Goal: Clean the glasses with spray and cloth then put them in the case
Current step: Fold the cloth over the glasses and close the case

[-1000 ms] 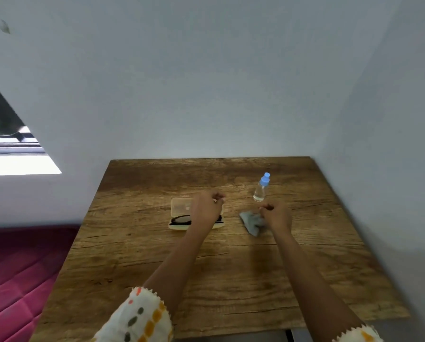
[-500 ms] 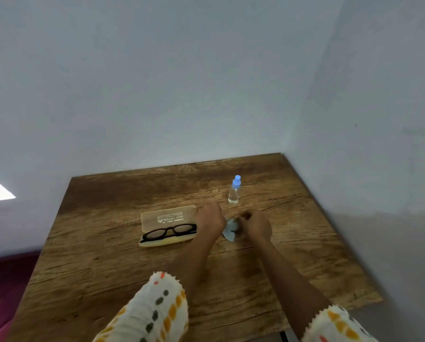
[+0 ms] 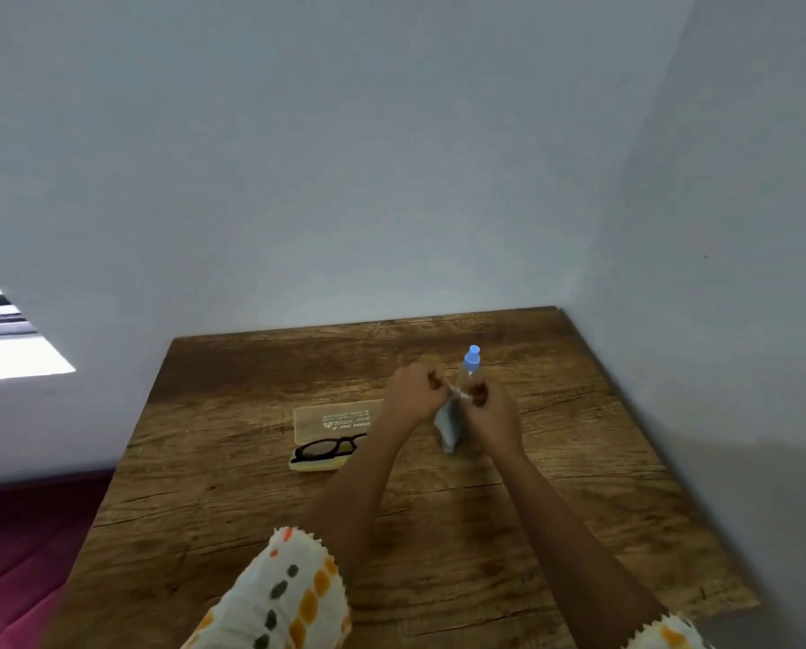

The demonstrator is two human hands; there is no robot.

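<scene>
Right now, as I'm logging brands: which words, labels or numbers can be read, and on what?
Case lid: white print lines beside a small logo, upside down, too blurred to read.
Spray bottle: no readable label.
Cloth: no print visible.

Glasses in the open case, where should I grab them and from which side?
Pinch the frame's top rim by the bridge, from above: the glasses lie flat in the shallow tray of the case, lid open behind. The left hand and right hand both hold the cloth.
</scene>
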